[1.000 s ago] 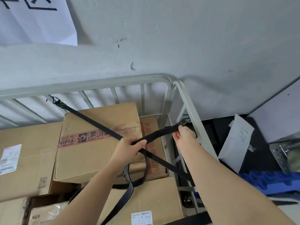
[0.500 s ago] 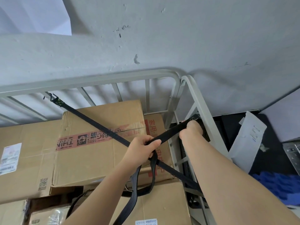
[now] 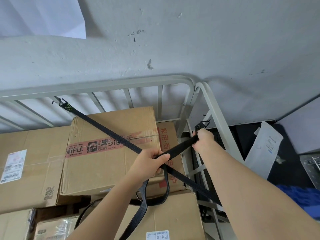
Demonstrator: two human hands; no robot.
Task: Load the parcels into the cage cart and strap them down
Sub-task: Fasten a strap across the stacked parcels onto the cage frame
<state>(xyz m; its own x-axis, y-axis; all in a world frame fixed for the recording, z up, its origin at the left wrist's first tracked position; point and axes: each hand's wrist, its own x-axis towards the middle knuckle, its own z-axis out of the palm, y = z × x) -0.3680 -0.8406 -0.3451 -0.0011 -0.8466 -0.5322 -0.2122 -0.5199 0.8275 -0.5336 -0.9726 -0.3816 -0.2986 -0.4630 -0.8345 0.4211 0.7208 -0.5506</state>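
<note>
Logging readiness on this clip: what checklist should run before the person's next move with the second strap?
1. First strap hooked on rear rail: ok.
2. Left hand gripping second strap: ok.
3. Right hand gripping its hook end: ok.
4. End hook caught on side frame: cannot tell.
5. Slack taken up: not ok, loop hangs loose below left hand.

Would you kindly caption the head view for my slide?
Left hand and right hand hold a black strap at the cage cart side, across a hooked strap over cardboard boxes.
</note>
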